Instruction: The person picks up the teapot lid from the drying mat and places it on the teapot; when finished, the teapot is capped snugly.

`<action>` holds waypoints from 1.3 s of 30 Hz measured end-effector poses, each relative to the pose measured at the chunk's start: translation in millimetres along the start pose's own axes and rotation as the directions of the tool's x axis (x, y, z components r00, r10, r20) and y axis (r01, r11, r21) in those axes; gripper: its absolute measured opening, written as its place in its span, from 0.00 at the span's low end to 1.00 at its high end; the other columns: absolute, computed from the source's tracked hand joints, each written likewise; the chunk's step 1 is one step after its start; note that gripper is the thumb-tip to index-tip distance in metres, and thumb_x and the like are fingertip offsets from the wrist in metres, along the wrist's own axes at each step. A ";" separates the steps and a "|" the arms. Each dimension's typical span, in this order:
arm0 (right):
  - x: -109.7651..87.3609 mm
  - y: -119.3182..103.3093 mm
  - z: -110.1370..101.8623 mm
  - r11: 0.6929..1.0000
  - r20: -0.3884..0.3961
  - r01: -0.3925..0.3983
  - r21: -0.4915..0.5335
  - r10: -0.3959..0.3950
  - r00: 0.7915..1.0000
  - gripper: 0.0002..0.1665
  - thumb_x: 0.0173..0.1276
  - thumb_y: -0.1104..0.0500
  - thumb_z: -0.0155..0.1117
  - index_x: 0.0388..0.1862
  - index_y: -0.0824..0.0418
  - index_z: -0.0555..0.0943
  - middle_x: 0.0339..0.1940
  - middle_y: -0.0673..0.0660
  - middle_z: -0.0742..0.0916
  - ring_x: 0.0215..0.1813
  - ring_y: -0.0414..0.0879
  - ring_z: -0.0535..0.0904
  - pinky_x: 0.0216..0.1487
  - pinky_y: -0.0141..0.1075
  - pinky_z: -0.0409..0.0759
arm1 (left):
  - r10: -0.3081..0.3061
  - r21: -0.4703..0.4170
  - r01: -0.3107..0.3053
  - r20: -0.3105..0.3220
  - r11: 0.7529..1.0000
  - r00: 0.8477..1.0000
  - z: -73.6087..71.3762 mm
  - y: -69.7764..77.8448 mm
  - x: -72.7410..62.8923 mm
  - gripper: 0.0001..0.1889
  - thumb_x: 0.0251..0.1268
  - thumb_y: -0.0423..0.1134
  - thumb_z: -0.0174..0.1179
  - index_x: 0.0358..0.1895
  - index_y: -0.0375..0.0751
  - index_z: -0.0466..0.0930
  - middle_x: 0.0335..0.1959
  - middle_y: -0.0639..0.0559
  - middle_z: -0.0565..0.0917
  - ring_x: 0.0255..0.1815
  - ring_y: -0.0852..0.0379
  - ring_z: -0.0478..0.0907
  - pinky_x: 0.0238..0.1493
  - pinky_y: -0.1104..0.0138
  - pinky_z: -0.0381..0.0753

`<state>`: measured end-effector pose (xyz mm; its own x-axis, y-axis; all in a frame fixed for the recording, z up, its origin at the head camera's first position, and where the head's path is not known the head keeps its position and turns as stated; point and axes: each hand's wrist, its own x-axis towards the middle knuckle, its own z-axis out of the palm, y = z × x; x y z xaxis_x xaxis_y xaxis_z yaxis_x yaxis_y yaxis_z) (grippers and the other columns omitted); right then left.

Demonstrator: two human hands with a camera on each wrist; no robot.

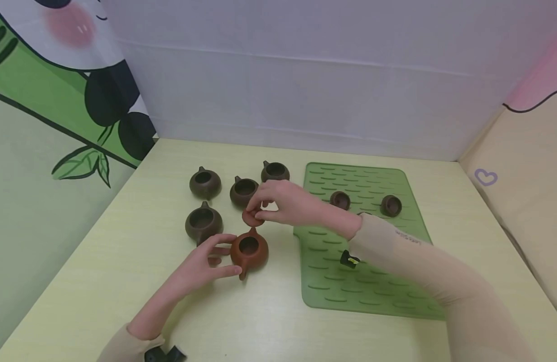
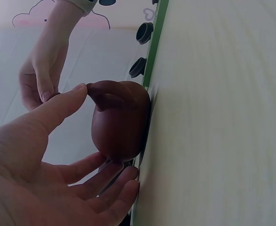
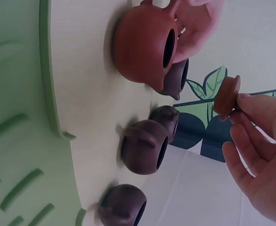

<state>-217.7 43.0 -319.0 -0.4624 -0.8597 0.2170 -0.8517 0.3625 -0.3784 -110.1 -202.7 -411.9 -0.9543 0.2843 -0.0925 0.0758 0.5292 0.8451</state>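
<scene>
A reddish-brown teapot [image 1: 259,254] stands lidless on the table with its handle toward me. My left hand [image 1: 201,266] holds it from the left, the thumb at the handle [image 2: 112,89] and the fingers at the body. Above and behind the teapot's opening, my right hand [image 1: 289,203] pinches a matching teapot lid [image 3: 227,96] by its knob. In the right wrist view the lid is apart from the teapot. Dark brown teapots, also lidless, stand close by: one [image 1: 215,226] just beyond my left hand, another [image 1: 236,198] partly behind my right fingers.
Two more dark teapots [image 1: 206,190] [image 1: 283,176] stand farther back. Dark lids [image 1: 339,200] [image 1: 391,205] lie on a green ridged mat [image 1: 323,276] at the right, beneath my right forearm. A white cloth wall [image 1: 305,100] closes off the table's back edge.
</scene>
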 end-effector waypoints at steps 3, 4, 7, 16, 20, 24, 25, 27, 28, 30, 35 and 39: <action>0.9 -2.2 4.1 1.000 0.011 0.009 0.008 -0.010 1.000 0.08 0.69 0.57 0.67 0.45 0.51 0.87 0.42 0.44 0.88 0.48 0.37 0.81 0.52 0.28 0.79 | 0.009 -0.002 -0.009 0.007 1.000 1.000 -0.5 -1.1 0.5 0.38 0.56 0.49 0.72 0.69 0.44 0.67 0.69 0.43 0.73 0.64 0.42 0.78 0.63 0.48 0.77; 1.0 -2.6 5.4 1.000 0.014 0.012 0.007 -0.012 1.000 0.08 0.69 0.57 0.67 0.45 0.50 0.87 0.42 0.44 0.87 0.48 0.37 0.81 0.52 0.28 0.79 | 0.012 -0.004 -0.012 0.011 1.000 1.000 -0.7 -1.6 0.6 0.37 0.57 0.48 0.72 0.69 0.44 0.67 0.69 0.43 0.73 0.64 0.42 0.78 0.63 0.48 0.77; 1.2 -3.2 9.4 1.000 0.029 0.014 0.001 -0.014 0.999 0.08 0.68 0.57 0.67 0.45 0.50 0.87 0.42 0.43 0.87 0.47 0.35 0.80 0.51 0.29 0.79 | 0.020 -0.008 -0.020 0.020 1.000 1.000 -1.2 -2.9 0.7 0.37 0.57 0.48 0.72 0.69 0.45 0.68 0.69 0.43 0.73 0.64 0.42 0.78 0.63 0.47 0.76; -0.2 -4.0 23.8 0.999 0.091 0.029 -0.035 -0.025 0.995 0.09 0.67 0.57 0.68 0.46 0.50 0.87 0.41 0.45 0.87 0.46 0.38 0.80 0.50 0.30 0.80 | 0.010 -0.019 -0.010 0.032 1.000 0.999 -1.5 -3.3 -0.1 0.37 0.58 0.48 0.71 0.70 0.44 0.67 0.70 0.43 0.73 0.65 0.41 0.77 0.63 0.48 0.77; -0.3 -4.8 28.8 0.999 0.129 0.031 -0.018 -0.028 0.991 0.10 0.68 0.57 0.67 0.47 0.50 0.86 0.42 0.44 0.87 0.47 0.38 0.79 0.51 0.30 0.78 | 0.008 -0.018 -0.008 0.034 1.000 0.999 -2.1 -2.6 -0.6 0.38 0.58 0.48 0.71 0.70 0.44 0.66 0.71 0.43 0.72 0.65 0.41 0.77 0.63 0.48 0.77; -0.9 -5.2 34.2 0.999 0.139 0.038 -0.012 -0.036 0.990 0.10 0.68 0.57 0.67 0.48 0.50 0.86 0.42 0.44 0.88 0.47 0.37 0.80 0.52 0.29 0.77 | 0.011 -0.015 -0.011 0.034 1.000 0.999 -2.3 -1.7 -0.6 0.38 0.58 0.48 0.71 0.70 0.44 0.66 0.70 0.43 0.72 0.65 0.42 0.77 0.63 0.48 0.76; -1.1 -5.2 35.8 0.999 0.138 0.038 -0.011 -0.036 0.990 0.10 0.68 0.57 0.68 0.48 0.50 0.86 0.42 0.44 0.87 0.47 0.37 0.80 0.52 0.29 0.77 | 0.012 -0.013 -0.012 0.034 1.000 0.999 -2.3 -1.5 -0.7 0.37 0.58 0.48 0.71 0.70 0.44 0.66 0.70 0.43 0.72 0.65 0.42 0.77 0.63 0.48 0.76; -1.5 -5.0 38.7 0.999 0.137 0.043 -0.012 -0.041 0.990 0.10 0.68 0.56 0.68 0.48 0.50 0.87 0.42 0.44 0.87 0.47 0.37 0.79 0.52 0.30 0.77 | 0.012 -0.012 -0.012 0.032 1.000 0.999 -2.4 -1.0 -0.9 0.37 0.58 0.48 0.71 0.70 0.44 0.66 0.70 0.43 0.73 0.65 0.42 0.77 0.63 0.48 0.76; -1.7 -4.8 40.1 0.999 0.137 0.044 -0.012 -0.042 0.990 0.10 0.68 0.56 0.68 0.48 0.50 0.87 0.42 0.44 0.87 0.47 0.37 0.79 0.51 0.30 0.77 | 0.012 -0.011 -0.012 0.032 1.000 0.999 -2.4 -0.9 -1.0 0.37 0.58 0.48 0.71 0.70 0.44 0.66 0.70 0.43 0.73 0.65 0.42 0.77 0.63 0.48 0.76; -2.0 -4.3 42.7 0.999 0.137 0.047 -0.014 -0.045 0.990 0.10 0.68 0.56 0.67 0.48 0.50 0.87 0.42 0.44 0.87 0.46 0.37 0.78 0.51 0.30 0.77 | 0.012 -0.009 -0.011 0.031 1.000 0.999 -2.4 -0.5 -1.2 0.37 0.58 0.48 0.71 0.70 0.44 0.66 0.70 0.42 0.72 0.65 0.42 0.77 0.63 0.48 0.76; -2.9 -4.7 46.9 0.998 0.151 0.053 -0.030 -0.048 0.987 0.11 0.69 0.56 0.67 0.48 0.48 0.87 0.42 0.44 0.87 0.45 0.37 0.77 0.48 0.28 0.76 | 0.000 -0.006 0.000 0.034 1.000 0.999 -2.6 0.7 -1.2 0.38 0.58 0.49 0.71 0.70 0.44 0.66 0.71 0.43 0.72 0.66 0.41 0.76 0.63 0.48 0.76; -4.4 -6.7 48.2 0.999 0.161 0.031 -0.029 -0.026 0.987 0.11 0.68 0.56 0.67 0.49 0.48 0.87 0.42 0.44 0.86 0.45 0.37 0.77 0.46 0.27 0.76 | -0.006 -0.010 0.006 0.038 1.000 0.999 -2.6 1.6 -1.3 0.38 0.58 0.49 0.71 0.71 0.44 0.66 0.71 0.43 0.71 0.66 0.40 0.75 0.64 0.48 0.76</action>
<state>-198.1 27.0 -360.8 -0.3942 -0.9156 0.0795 -0.8726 0.3457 -0.3451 -109.4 -204.2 -409.1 -0.9430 0.3113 -0.1174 0.0670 0.5233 0.8495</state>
